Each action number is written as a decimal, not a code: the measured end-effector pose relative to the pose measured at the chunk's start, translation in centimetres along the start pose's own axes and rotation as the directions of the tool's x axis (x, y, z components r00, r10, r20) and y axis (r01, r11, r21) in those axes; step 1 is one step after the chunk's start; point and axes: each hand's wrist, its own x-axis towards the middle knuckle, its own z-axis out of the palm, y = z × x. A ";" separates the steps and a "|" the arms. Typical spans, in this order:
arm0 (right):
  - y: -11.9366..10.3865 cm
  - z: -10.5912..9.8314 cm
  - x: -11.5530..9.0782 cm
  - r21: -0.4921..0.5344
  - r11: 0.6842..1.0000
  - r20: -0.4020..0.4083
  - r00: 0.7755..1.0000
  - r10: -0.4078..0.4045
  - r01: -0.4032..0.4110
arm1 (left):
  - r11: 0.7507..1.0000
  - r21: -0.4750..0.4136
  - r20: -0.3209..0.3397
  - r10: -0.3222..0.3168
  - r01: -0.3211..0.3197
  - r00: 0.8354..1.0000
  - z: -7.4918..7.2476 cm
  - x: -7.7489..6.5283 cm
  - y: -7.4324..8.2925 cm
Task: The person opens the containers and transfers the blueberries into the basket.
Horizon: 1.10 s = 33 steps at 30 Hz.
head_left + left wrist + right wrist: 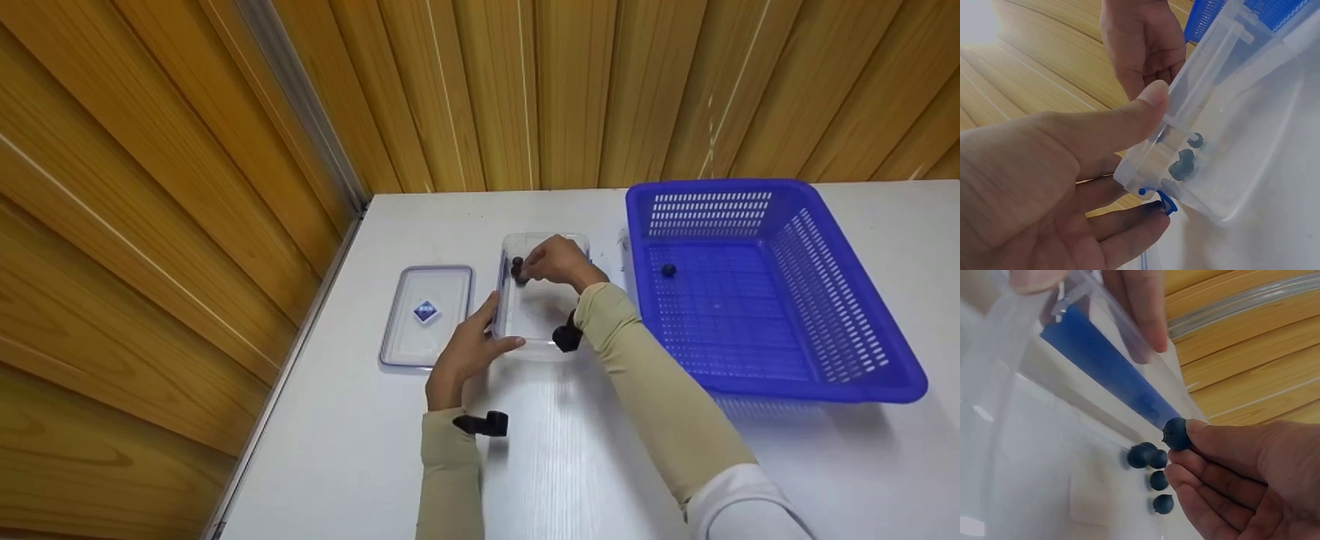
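My right hand [561, 262] is over the far left part of a clear plastic container [536, 324]. Its thumb and fingertips pinch a dark blueberry [1176, 433], seen closely in the right wrist view. Below that berry, several other blueberries [1158, 481] lie together inside the container along its left wall. At the near left corner, my left hand [469, 349] grips the container, thumb over the near rim and fingers along the outer left side. The left wrist view shows a blue clip [1167, 202] on the container beside the left fingertips.
A clear lid [442, 345] with a blue diamond label lies flat left of the container. On the right stands a blue slotted basket [911, 379] holding one blueberry [669, 270]. Wood-patterned walls [495, 90] border the white table [337, 450] at the back and left.
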 end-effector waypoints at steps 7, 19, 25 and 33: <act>-0.1 -2.2 -0.5 0.021 1.000 -0.035 0.999 -0.017 0.017 | 0.999 -0.003 -0.005 -0.046 0.046 0.999 0.0 0.0 0.2; 0.2 -4.8 -1.4 0.126 0.992 -0.089 0.996 0.030 -0.019 | 1.000 -0.017 -0.002 -0.018 0.018 1.000 0.1 0.0 0.0; 0.6 -5.8 -1.8 0.147 0.989 -0.109 0.993 0.036 -0.020 | 0.999 -0.025 -0.003 -0.036 0.036 0.999 0.1 -0.1 0.1; 1.7 -7.7 -2.1 0.202 0.975 -0.113 0.987 0.118 -0.093 | 1.000 -0.010 0.007 -0.022 0.022 1.000 0.1 -0.2 0.1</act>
